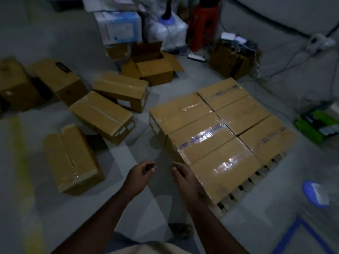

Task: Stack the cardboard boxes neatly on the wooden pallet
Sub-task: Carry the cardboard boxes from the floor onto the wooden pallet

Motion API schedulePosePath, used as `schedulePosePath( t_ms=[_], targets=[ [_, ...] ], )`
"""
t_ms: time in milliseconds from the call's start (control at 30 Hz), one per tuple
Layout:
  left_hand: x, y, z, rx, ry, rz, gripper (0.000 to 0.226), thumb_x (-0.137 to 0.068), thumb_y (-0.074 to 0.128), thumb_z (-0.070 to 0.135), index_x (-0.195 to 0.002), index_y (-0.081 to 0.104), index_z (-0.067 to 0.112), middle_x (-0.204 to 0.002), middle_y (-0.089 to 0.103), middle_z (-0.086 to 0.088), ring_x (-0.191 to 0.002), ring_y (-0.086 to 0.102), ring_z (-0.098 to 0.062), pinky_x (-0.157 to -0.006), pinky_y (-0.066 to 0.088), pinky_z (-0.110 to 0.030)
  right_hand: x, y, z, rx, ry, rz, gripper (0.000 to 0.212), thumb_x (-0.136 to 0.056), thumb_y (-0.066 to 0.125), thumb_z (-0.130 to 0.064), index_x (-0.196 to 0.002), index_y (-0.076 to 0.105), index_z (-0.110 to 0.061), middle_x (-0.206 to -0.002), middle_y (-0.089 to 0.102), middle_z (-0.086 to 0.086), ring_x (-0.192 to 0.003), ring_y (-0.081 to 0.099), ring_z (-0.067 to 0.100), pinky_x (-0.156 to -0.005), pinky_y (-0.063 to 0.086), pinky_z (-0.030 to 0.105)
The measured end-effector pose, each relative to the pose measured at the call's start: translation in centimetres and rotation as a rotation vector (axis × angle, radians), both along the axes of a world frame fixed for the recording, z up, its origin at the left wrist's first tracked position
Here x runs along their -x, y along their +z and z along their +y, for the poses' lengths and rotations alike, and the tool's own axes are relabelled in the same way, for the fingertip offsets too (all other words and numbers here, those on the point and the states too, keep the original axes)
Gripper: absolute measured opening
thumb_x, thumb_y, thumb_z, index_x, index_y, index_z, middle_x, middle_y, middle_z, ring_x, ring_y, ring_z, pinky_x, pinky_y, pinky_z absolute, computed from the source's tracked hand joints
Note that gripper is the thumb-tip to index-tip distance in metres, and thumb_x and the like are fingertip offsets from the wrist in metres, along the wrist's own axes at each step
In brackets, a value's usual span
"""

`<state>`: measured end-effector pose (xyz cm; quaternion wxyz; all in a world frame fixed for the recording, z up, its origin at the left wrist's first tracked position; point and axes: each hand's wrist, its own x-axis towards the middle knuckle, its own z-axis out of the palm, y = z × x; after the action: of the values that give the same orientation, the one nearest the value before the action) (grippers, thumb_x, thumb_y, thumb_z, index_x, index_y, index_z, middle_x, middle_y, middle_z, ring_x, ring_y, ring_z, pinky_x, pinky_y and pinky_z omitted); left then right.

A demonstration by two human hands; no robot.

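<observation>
Several taped cardboard boxes [222, 132] lie flat in two rows on the wooden pallet [256, 177], whose slats show along its near right edge. More sealed boxes sit loose on the floor to the left: one near me [73, 160], one in the middle [102, 117] and one farther back [122, 90]. My left hand [141, 174] hovers over the floor just left of the pallet, fingers loosely curled and holding nothing. My right hand [185, 177] is next to the near corner of the closest stacked box, fingers apart and empty.
An open empty carton [156, 66] stands behind the loose boxes, with two more brown boxes [56, 79] at far left. Stacked packages, a red object [203, 24] and cables crowd the back wall. A green box [317, 125] and a blue-rimmed object [314, 194] lie to the right.
</observation>
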<state>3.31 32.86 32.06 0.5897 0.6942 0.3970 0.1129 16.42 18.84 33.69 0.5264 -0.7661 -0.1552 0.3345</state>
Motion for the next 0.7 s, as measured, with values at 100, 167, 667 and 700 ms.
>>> schedulePosePath(
  t_ms=[100,167,667,700],
  targets=[
    [7.5,-0.2,3.9,0.037,0.081,-0.037,0.021,-0.096,0.069,0.02,-0.104,0.069,0.04,-0.109,0.076,0.007,-0.105,0.07,-0.011,-0.093,0.056,-0.032,6.1,0.4,5.4,-0.002,0.066,0.028,0.013,-0.093,0.067,-0.027,-0.105,0.073,-0.026,-0.103,0.077,0.003,-0.091,0.071,0.019,-0.077,0.054,0.034],
    [12.9,-0.4,6.7,0.05,0.131,-0.031,0.021,-0.096,0.069,0.021,-0.104,0.071,0.04,-0.108,0.076,0.007,-0.103,0.071,-0.012,-0.093,0.056,-0.033,10.4,0.6,9.2,0.005,0.102,0.063,0.013,-0.099,0.066,-0.015,-0.105,0.073,-0.024,-0.099,0.077,0.001,-0.086,0.07,0.017,-0.073,0.053,0.032],
    [28.3,-2.9,27.0,0.216,0.456,0.124,0.017,-0.095,0.07,0.022,-0.11,0.072,0.029,-0.103,0.076,0.0,-0.097,0.072,-0.02,-0.093,0.058,-0.046,23.7,-1.0,33.4,0.071,0.316,0.304,0.014,-0.103,0.062,-0.018,-0.113,0.072,-0.015,-0.109,0.076,0.002,-0.1,0.072,0.024,-0.089,0.058,0.042],
    [28.4,-3.7,28.5,0.231,0.47,0.143,0.016,-0.094,0.07,0.024,-0.107,0.071,0.033,-0.102,0.077,0.002,-0.096,0.073,-0.019,-0.093,0.058,-0.047,23.5,-2.1,35.3,0.087,0.317,0.324,0.013,-0.102,0.063,-0.017,-0.111,0.072,-0.014,-0.107,0.076,0.004,-0.098,0.072,0.024,-0.088,0.057,0.042]
  ],
)
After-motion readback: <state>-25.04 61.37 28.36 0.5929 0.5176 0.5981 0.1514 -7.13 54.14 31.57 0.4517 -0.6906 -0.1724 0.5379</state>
